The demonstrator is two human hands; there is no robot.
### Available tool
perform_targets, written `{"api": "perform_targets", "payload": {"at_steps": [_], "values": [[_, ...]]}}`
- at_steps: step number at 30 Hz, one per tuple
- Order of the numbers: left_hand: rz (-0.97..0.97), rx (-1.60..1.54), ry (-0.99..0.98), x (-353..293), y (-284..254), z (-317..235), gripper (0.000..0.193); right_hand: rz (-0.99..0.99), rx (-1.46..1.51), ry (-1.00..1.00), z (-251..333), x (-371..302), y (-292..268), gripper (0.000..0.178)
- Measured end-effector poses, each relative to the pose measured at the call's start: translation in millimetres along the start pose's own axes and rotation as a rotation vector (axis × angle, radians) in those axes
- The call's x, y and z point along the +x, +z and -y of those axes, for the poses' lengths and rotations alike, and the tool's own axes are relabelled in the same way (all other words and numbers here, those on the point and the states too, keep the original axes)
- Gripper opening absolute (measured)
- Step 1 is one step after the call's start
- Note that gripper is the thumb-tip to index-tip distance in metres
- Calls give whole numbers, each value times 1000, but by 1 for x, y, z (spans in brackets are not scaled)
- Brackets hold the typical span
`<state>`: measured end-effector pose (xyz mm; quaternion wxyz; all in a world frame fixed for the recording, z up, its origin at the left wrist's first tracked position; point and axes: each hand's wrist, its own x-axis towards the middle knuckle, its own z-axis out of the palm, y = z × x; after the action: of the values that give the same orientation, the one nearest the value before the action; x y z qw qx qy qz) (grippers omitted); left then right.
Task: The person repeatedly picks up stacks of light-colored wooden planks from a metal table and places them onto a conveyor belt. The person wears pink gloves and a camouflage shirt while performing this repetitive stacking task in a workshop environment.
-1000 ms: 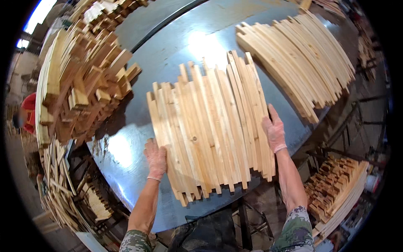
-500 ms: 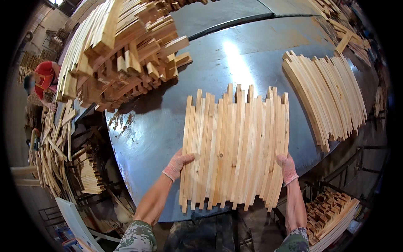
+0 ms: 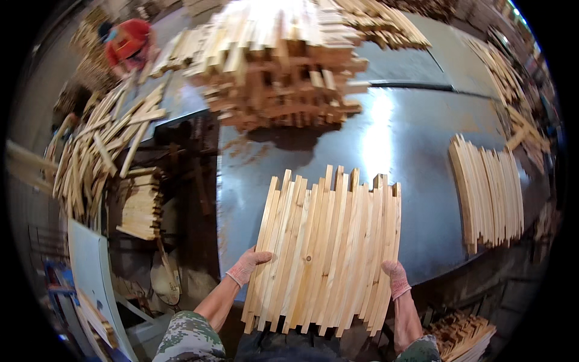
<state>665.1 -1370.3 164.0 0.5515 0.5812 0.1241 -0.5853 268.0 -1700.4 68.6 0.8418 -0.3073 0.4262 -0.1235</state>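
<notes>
Between my hands is a wide row of pale wooden strips (image 3: 319,253), side by side with uneven ends. My left hand (image 3: 246,265), in a pinkish knit glove, presses the row's left edge with the thumb on top. On the opposite edge my right hand (image 3: 396,277), gloved alike, clamps the strips from the side. The fingers of both hands are partly hidden by the wood. The row lies over the near edge of a shiny metal table (image 3: 416,163), its near end close to my body; whether it still rests on the metal I cannot tell.
A tall pile of wooden strips (image 3: 283,78) stands at the table's far side. Another row of strips (image 3: 488,193) lies on the right. Loose sticks (image 3: 90,151) heap at the left, where a person in red (image 3: 129,45) bends over. Stacked strips (image 3: 461,335) sit low at right.
My view has swung left, so the surroundings appear shifted right and down. The row of strips has come nearer my body, both hands still gripping its sides.
</notes>
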Motion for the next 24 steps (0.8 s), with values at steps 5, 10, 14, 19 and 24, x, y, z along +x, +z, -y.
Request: {"api": "perform_targets", "payload": {"at_steps": [5, 10, 14, 19, 24], "values": [[-22, -103, 192, -97, -127, 18, 55, 92, -109, 13, -25, -8, 132, 17], [-71, -226, 413, -213, -231, 27, 61, 175, -730, -455, -59, -21, 257, 20], [-210, -358, 508, -352, -316, 42, 65, 231, -503, -227, -96, -74, 412, 12], [-310, -499, 803, -446, -417, 82, 68, 741, -491, -8, -163, 14, 578, 16], [-497, -667, 862, -543, -477, 126, 64, 1096, -535, 58, -227, -66, 780, 20]]}}
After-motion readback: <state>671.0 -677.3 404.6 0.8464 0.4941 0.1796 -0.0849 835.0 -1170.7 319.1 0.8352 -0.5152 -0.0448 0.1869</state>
